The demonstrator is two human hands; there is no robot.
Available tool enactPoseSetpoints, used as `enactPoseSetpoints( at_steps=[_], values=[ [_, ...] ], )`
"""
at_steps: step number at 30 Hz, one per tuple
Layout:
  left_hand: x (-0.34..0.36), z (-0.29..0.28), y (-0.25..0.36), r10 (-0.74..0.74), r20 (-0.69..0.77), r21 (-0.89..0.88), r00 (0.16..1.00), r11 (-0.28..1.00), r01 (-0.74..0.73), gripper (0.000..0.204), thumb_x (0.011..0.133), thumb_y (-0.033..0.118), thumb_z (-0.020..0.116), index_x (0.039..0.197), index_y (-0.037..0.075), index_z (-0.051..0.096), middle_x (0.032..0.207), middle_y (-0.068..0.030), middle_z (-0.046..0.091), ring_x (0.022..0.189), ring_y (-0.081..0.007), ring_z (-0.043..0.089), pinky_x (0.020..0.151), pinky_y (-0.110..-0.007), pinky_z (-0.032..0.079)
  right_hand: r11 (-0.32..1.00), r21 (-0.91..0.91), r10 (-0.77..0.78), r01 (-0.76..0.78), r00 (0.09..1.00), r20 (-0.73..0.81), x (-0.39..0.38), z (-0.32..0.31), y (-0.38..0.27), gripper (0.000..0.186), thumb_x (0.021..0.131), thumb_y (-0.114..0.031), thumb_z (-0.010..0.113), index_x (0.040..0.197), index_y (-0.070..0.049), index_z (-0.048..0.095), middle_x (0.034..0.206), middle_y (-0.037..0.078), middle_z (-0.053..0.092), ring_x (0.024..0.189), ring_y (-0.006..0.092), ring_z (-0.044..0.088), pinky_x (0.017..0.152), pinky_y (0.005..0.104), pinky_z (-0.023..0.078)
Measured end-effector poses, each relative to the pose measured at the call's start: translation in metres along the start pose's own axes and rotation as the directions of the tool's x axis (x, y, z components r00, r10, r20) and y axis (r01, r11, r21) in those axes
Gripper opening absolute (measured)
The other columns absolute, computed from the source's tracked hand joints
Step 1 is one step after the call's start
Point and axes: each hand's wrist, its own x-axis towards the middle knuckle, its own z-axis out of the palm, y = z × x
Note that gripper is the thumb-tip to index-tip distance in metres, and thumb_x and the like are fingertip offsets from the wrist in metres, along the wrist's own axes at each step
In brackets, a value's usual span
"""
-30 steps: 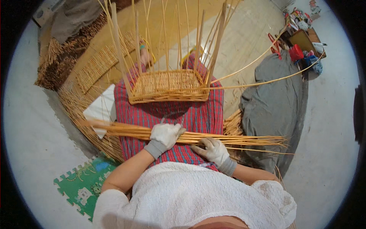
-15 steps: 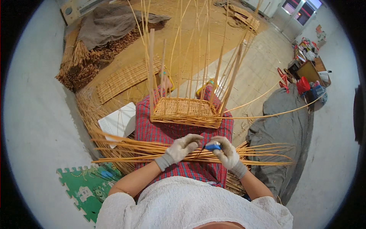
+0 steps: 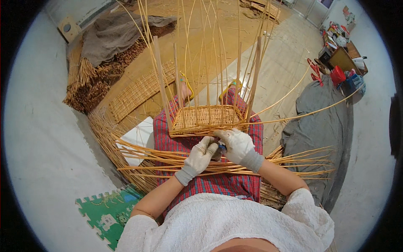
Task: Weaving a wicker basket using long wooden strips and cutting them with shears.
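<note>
Both my gloved hands meet over my lap, just in front of a half-woven wicker basket (image 3: 206,119) with tall upright stakes. My right hand (image 3: 238,146) is closed on a small blue object (image 3: 222,147), mostly hidden by the fingers, its kind unclear. My left hand (image 3: 199,157) is closed beside it, fingertips together; what they pinch is hidden. A loose bundle of long peeled wicker rods (image 3: 168,160) lies across my thighs under both hands. The basket rests near my knees, with two long rods bending away to the right.
A flat woven panel (image 3: 140,91) and a cloth-covered rod pile (image 3: 103,63) lie at far left. A white sheet (image 3: 136,140) rests beside my left leg, near a green foam mat (image 3: 107,212). Grey cloth (image 3: 317,130) covers the floor at right, near a red bucket (image 3: 337,75).
Both hands have moved forward, toward the basket, and closed together. The blue object, in plain sight in my right hand before, is now mostly covered. The view has shifted slightly.
</note>
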Motion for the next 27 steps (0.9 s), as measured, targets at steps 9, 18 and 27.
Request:
enactPoseSetpoints(
  at_steps=[9, 18, 27],
  values=[
    [0.07, -0.109, 0.133, 0.345, -0.228, -0.023, 0.911, 0.933, -0.359, 0.032, 0.096, 0.033, 0.058, 0.093, 0.002, 0.056, 0.07, -0.0071, 0.063, 0.065, -0.0174, 0.063, 0.065, -0.031, 0.055, 0.901, -0.396, 0.071, -0.175, 0.962, -0.262, 0.078, -0.112, 0.117, 0.039, 0.079, -0.05, 0.066, 0.074, -0.012, 0.067, 0.06, 0.012, 0.062, 0.056, 0.03, 0.062, 0.059, 0.043, 0.05],
    [0.213, -0.231, 0.204, 0.313, -0.684, 0.171, 0.659, 0.947, -0.272, 0.023, 0.098, 0.02, 0.056, 0.114, 0.004, 0.051, 0.099, -0.0093, 0.058, 0.089, -0.0226, 0.061, 0.075, -0.039, 0.058, 0.897, -0.406, 0.015, -0.173, 0.931, -0.364, 0.144, -0.203, 0.204, 0.028, 0.088, -0.034, 0.061, 0.093, -0.007, 0.067, 0.085, 0.016, 0.065, 0.084, 0.0359, 0.061, 0.082, 0.0435, 0.047],
    [0.201, -0.227, 0.203, 0.454, -0.332, -0.046, 0.827, 0.868, -0.495, 0.024, 0.093, 0.019, 0.061, 0.11, 0.002, 0.065, 0.083, -0.0139, 0.067, 0.074, -0.0253, 0.068, 0.068, -0.041, 0.063, 0.944, -0.248, 0.157, -0.22, 0.956, -0.249, 0.162, -0.206, 0.227, 0.03, 0.09, -0.017, 0.056, 0.119, -0.014, 0.066, 0.109, 0.017, 0.066, 0.096, 0.0336, 0.064, 0.082, 0.0388, 0.052]
  ],
)
